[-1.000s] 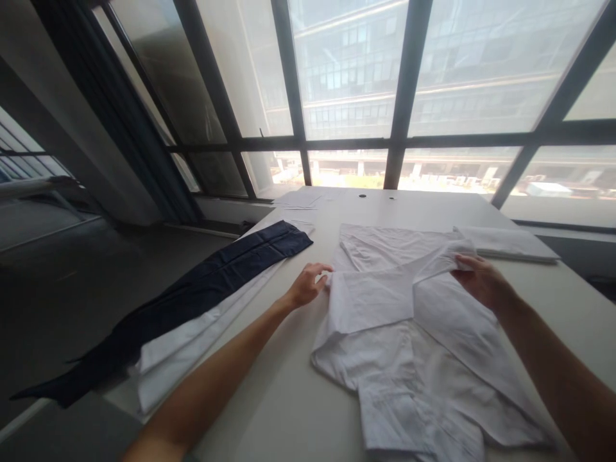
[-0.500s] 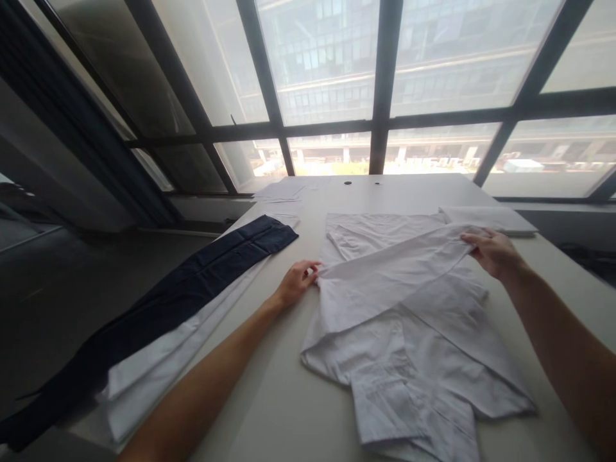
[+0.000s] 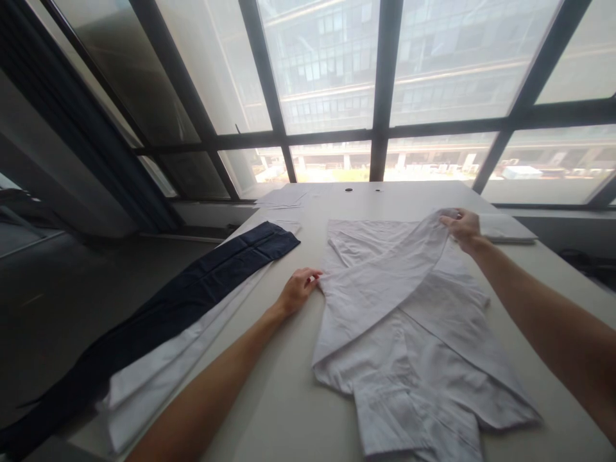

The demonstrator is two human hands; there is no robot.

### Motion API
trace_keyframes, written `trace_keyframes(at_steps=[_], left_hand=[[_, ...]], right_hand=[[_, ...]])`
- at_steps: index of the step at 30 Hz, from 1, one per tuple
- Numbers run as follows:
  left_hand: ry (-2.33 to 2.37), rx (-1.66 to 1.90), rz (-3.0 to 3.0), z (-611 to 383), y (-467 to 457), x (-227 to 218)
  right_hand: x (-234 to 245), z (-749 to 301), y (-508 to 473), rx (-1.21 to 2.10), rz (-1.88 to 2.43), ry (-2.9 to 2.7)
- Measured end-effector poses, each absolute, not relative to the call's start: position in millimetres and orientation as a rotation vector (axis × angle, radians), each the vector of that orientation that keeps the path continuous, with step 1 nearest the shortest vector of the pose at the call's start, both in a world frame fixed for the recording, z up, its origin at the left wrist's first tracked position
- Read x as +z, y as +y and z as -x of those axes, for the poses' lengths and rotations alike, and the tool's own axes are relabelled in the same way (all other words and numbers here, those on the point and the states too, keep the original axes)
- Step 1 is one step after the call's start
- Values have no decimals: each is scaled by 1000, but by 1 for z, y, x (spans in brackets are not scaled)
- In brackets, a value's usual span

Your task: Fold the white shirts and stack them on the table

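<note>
A white shirt (image 3: pixel 414 321) lies on the table in front of me, with one layer folded slantwise across its body. Its collar end and a sleeve point toward me. My right hand (image 3: pixel 462 229) pinches a raised corner of that layer near the shirt's far right side. At the left edge my left hand (image 3: pixel 299 290) pinches the cloth between thumb and fingers, with the wrist low over the tabletop. Creases run from the left hand up to the right one.
On the left, dark navy trousers (image 3: pixel 192 289) lie lengthwise over white folded cloth (image 3: pixel 158 378) and hang off the table's left edge. Folded white cloth (image 3: pixel 507 228) rests at the back right. White sheets (image 3: pixel 282 196) lie at the far left of the white table (image 3: pixel 269 385). Windows stand beyond.
My right hand has moved left and away from me, carrying the corner of the shirt layer. The fold now slants more steeply. My left hand has stayed at the left edge.
</note>
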State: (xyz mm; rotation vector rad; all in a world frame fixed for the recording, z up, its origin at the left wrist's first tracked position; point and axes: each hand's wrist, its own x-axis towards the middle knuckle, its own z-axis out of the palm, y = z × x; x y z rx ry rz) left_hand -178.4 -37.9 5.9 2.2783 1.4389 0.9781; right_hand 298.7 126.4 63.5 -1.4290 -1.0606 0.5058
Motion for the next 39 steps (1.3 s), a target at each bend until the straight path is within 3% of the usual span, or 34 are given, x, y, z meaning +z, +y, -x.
trace_keyframes(at_steps=[10,24,39], left_hand=[[1365,1046,-2221,185,-34,10],[1478,1029,-1984,185,-31,14],[1373,1005,-2499,165,-54,23]], right_hand=[[26,-334,135,345,1736,-1215],[13,-345,127,146,1961,-1397],[8,-345,87,49,1938,-1335]])
